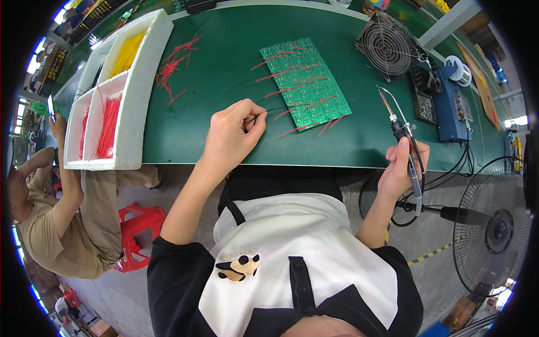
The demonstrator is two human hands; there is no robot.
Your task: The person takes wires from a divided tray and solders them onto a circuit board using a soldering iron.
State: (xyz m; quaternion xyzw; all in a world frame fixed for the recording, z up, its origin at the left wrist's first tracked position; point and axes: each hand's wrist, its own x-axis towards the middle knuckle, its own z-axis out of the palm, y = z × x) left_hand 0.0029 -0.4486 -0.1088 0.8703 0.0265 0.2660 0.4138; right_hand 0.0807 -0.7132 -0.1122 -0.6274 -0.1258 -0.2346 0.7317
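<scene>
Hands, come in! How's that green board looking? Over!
Left hand pinched shut, contents unclear. Right hand gripping soldering iron, tip off the circuit board. Red wires on board, ends overhanging left edge. Square fan beyond iron's tip.

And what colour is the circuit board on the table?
The circuit board is green; it shows best in the head view.

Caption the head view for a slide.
Right hand holds a soldering iron, left hand beside a circuit board with red wires.

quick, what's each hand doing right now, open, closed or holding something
Left hand: fingers closed in a pinch; whether they grip anything cannot be told.
Right hand: closed around a soldering iron.
</scene>
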